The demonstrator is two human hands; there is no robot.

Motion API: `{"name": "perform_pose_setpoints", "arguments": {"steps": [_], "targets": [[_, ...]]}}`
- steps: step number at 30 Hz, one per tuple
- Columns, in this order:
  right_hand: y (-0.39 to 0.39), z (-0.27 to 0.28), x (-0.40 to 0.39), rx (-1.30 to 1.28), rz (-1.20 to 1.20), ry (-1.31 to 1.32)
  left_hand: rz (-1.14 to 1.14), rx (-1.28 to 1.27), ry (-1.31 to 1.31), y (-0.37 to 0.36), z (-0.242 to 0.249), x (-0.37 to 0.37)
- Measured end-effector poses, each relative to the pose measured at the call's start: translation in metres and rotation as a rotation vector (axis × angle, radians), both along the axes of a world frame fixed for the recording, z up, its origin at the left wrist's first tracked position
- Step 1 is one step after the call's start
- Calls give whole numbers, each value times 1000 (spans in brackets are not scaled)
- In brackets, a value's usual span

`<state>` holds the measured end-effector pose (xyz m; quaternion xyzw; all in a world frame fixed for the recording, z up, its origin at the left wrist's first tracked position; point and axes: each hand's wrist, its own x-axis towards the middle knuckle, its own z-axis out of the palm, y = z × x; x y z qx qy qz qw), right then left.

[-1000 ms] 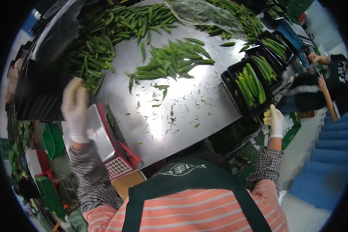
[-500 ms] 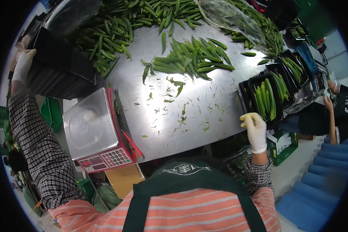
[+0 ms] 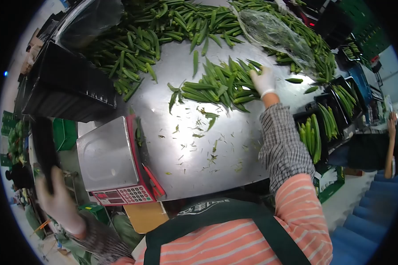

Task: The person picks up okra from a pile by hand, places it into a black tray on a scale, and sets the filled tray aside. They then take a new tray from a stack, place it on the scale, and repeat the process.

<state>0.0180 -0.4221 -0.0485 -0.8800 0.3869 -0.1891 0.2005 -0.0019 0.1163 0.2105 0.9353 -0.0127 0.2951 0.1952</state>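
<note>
My left hand [image 3: 61,202], white-gloved and blurred, grips a black tray [image 3: 46,143] beside the scale [image 3: 108,154]. The tray is held on edge and smeared by motion. My right hand [image 3: 264,82], in a white glove, is at the right end of a loose heap of okra [image 3: 221,84] on the metal table [image 3: 199,165]. Its fingers close on okra pods there; the fingertips are partly hidden. Trimmed scraps [image 3: 212,143] lie scattered in front of the heap.
Black trays filled with okra [image 3: 313,139] line the table's right side. A large okra pile [image 3: 177,22] and a plastic bag [image 3: 276,37] are at the back. Stacked black trays [image 3: 70,84] stand at left. A co-worker's hand [image 3: 392,124] shows far right.
My left hand has come down from the black stack, bringing a tray. My right hand has moved from the filled trays up and left to the okra heap.
</note>
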Motion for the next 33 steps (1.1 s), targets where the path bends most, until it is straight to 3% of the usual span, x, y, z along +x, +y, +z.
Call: {"name": "perform_pose_setpoints", "arguments": {"steps": [3, 5, 6, 7, 8, 11, 15, 17, 18, 21, 23, 26, 28, 31, 32, 33], "targets": [[-43, -17, 30, -35, -128, 233, -94, 66, 69, 23, -85, -33], [-62, -41, 40, -36, -85, 255, -49, 137, 164, 34, -132, -39], [-57, -39, 45, 148, -57, 304, -45, 247, 169, 36, -150, -40], [-48, -41, 48, 101, 12, 332, -47, 356, 180, 36, -161, -41], [-24, -28, 47, 53, 74, 360, -39, 357, 431, 26, -152, -42], [30, -20, 45, -17, 283, 328, -144, 313, 143, -22, -131, -41], [100, -24, 20, -65, 373, 154, -423, 108, 133, -77, -125, -30], [123, -8, -6, 74, 534, 123, -570, 75, 192, -103, -136, -17], [125, -20, -21, 1, 595, 30, -631, 72, 175, -114, -146, -10], [112, -13, -50, 300, 444, -191, -726, -6, 163, -143, -181, 20], [95, -14, -63, 214, 415, -213, -761, -81, 191, -164, -207, 41], [98, -6, -66, 252, 456, -143, -767, -111, 314, -204, -241, 63], [107, -5, -58, 309, 492, -94, -704, 72, 363, -235, -253, 74], [133, -1, -43, 148, 576, 182, -619, 293, 467, -251, -255, 76], [142, -2, -43, -65, 561, 208, -603, 346, 487, -250, -256, 76], [144, -2, -46, -24, 569, 229, -617, 272, 481, -241, -258, 75]]}}
